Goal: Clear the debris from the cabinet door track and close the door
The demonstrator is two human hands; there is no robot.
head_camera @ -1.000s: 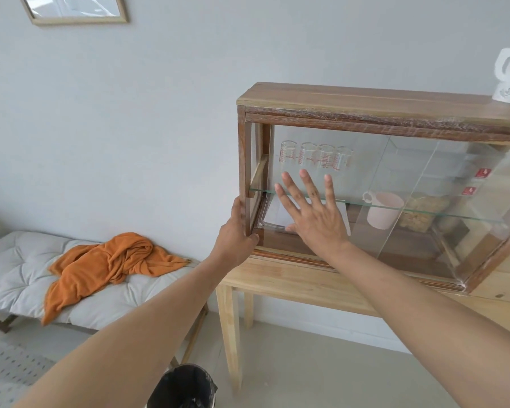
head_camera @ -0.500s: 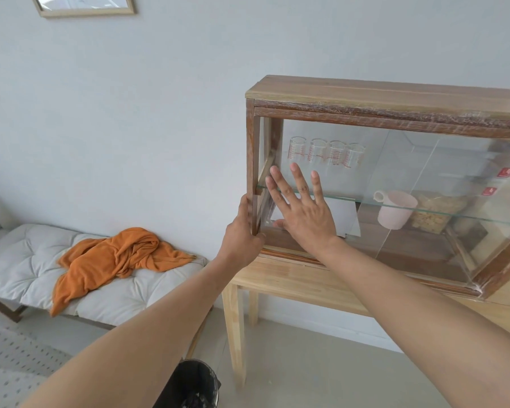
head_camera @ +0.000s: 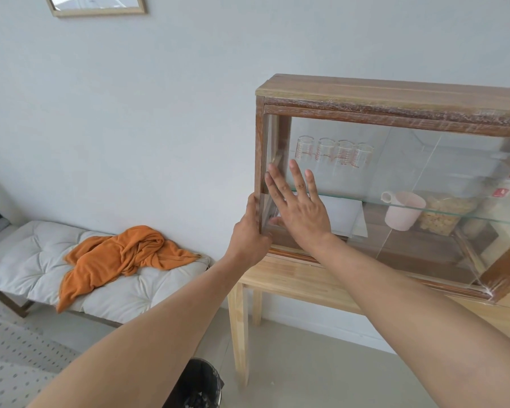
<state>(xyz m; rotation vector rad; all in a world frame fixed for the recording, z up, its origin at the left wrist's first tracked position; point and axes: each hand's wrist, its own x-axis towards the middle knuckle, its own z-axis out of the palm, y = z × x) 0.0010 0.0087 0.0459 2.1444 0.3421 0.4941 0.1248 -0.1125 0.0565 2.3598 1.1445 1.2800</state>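
Room: pale wall, tiled floor, a light wooden table (head_camera: 292, 278) against the wall. All places below are given from the cabinet.

Cabinet (head_camera: 395, 92): wood frame, glass front, standing on the table. Landmark item.

Door (head_camera: 351, 178): sliding glass pane at the cabinet's left half, its left edge at or very near the left post; whether a gap remains cannot be told. Track: along the cabinet's bottom front rail; no debris made out there, though the rail is partly hidden by the wrists.

Right hand (head_camera: 302, 214): flat on the door glass near the cabinet's left end, fingers spread, palm pressing; gripping nothing.

Left hand (head_camera: 249, 237): wrapped round the cabinet's left post low down, thumb along the outer face; clenched on the frame, bracing it.

Inside the cabinet: four measuring glasses (head_camera: 334, 153) on the upper glass shelf; white paper (head_camera: 345, 214), pink cup (head_camera: 402, 210) and a jar of pale food (head_camera: 442, 214) below.

Left of the cabinet, lower: cushioned bench (head_camera: 21, 260) with an orange cloth (head_camera: 121, 254). Below the cabinet's left end: dark bin (head_camera: 202, 387) on the floor. Upper left on the wall: picture frame (head_camera: 97, 5).

Step in hand (judged): the closing, near its end; clearing looks finished. Next move calls for a steady leftward press by the flat palm until the pane seats against the post, with the left fingers kept clear of the closing edge, then a check that the door sits flush.
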